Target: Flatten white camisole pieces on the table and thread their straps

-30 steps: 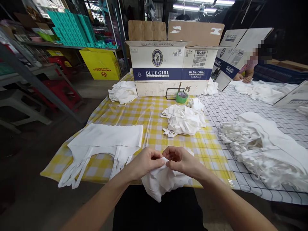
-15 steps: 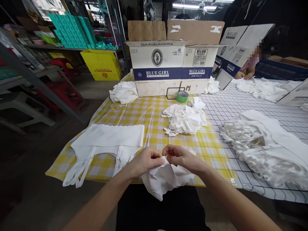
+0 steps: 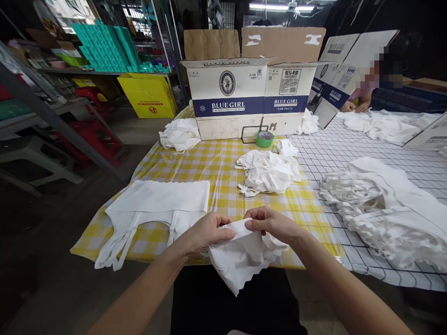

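Note:
My left hand (image 3: 212, 231) pinches the edge of a white camisole (image 3: 237, 263) between thumb and fingers. A short way to the right, my right hand (image 3: 270, 224) pinches the same edge. The cloth between them is pulled fairly straight, and its scalloped hem hangs over the table's front edge above my lap. Left of my hands another white camisole (image 3: 157, 197) lies flat, straps toward me. Beyond my hands is a crumpled heap of white garments (image 3: 270, 172).
Cartons (image 3: 230, 88) stand at the back of the yellow checked tablecloth (image 3: 223, 163), with green tape (image 3: 264, 139) before them. A thick stack of white garments (image 3: 394, 209) lies at right. A co-worker's hands (image 3: 356, 108) show at the far right, near more white cloth.
My hands have moved slightly apart, the right one shifting right. The cloth edge between them is now stretched out, and the scalloped hem hangs more openly.

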Available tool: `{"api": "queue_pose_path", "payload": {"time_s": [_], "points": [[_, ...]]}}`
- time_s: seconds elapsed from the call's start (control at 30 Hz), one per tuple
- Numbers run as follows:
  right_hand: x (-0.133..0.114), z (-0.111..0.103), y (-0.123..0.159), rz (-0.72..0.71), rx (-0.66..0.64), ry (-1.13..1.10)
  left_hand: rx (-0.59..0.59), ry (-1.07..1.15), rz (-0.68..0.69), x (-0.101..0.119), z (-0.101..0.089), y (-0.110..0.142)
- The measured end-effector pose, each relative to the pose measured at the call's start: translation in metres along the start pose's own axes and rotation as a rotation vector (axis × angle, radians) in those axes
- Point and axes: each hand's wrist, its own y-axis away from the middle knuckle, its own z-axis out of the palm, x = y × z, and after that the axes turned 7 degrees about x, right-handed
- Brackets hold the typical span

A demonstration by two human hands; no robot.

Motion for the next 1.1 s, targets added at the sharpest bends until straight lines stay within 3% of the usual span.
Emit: {"api": "queue_pose_path", "payload": {"time_s": [0.17, 0.33, 0.57, 0.67, 0.77, 0.93, 1.1], "points": [[-0.001, -0.001, 0.002, 0.002, -0.007, 0.043, -0.017, 0.001, -0.001, 0.003, -0.001, 0.001], [-0.021, -0.032, 0.017, -0.006, -0.055, 0.287, -0.081, -0.072, 0.031, 0.023, -0.033, 0.012], [-0.065, -0.085, 0.059, -0.047, 0.12, 0.305, -0.258, -0.356, 0.006, 0.045, -0.095, 0.022], [-0.079, -0.092, 0.075, -0.062, 0.196, 0.268, -0.279, -0.378, 0.103, 0.055, -0.108, 0.026], [-0.085, -0.092, 0.085, -0.053, 0.248, 0.238, -0.282, -0.375, 0.205, 0.068, -0.107, 0.032], [-0.064, -0.097, 0.073, -0.025, 0.289, 0.37, -0.218, -0.538, 0.208, 0.061, -0.092, 0.014], [-0.016, -0.105, 0.05, -0.011, 0.32, 0.772, 0.102, -0.935, 0.331, 0.026, -0.086, -0.023]]}}
